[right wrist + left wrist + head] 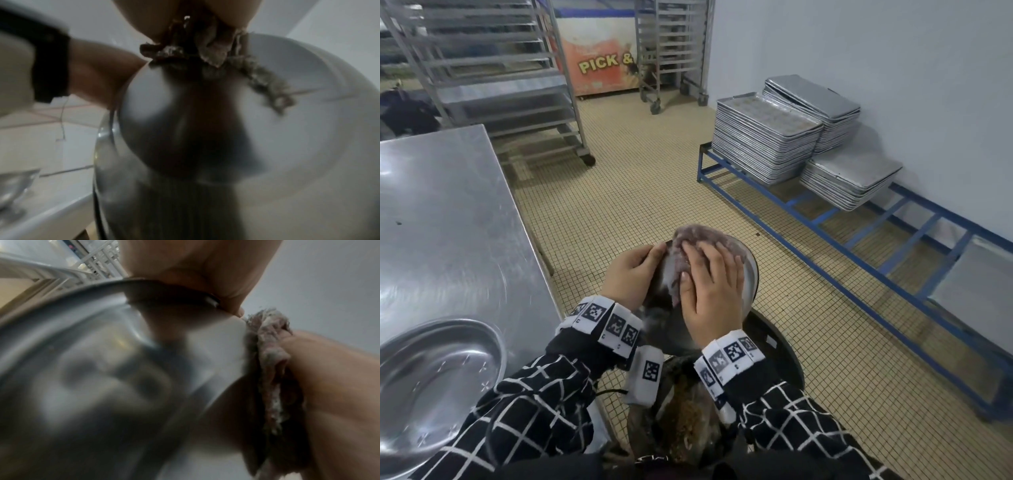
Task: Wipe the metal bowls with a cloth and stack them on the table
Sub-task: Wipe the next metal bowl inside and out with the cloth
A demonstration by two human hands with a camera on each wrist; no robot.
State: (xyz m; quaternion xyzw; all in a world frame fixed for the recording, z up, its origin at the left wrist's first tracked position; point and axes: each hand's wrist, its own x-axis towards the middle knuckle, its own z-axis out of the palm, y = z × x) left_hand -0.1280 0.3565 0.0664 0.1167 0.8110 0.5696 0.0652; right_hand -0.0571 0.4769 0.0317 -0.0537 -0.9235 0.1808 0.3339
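Note:
I hold a metal bowl (748,274) tilted in the air over the tiled floor, just right of the steel table (448,205). My left hand (633,274) grips its left rim with curled fingers. My right hand (712,287) lies on its rounded outside, fingers laid out, pressing a purplish-grey cloth (688,236) against the metal. The left wrist view shows the left hand (195,272) on the rim of the bowl (82,369), with the cloth (271,361) under the right hand (339,386). In the right wrist view the cloth (265,81) trails over the bowl (205,113). Another metal bowl (431,377) sits upright on the table's near corner.
A dark round container (777,346) stands on the floor under my hands. Stacks of metal trays (767,144) rest on a low blue frame (859,236) along the right wall. Wheeled tray racks (500,85) and a chest freezer (599,61) stand at the back.

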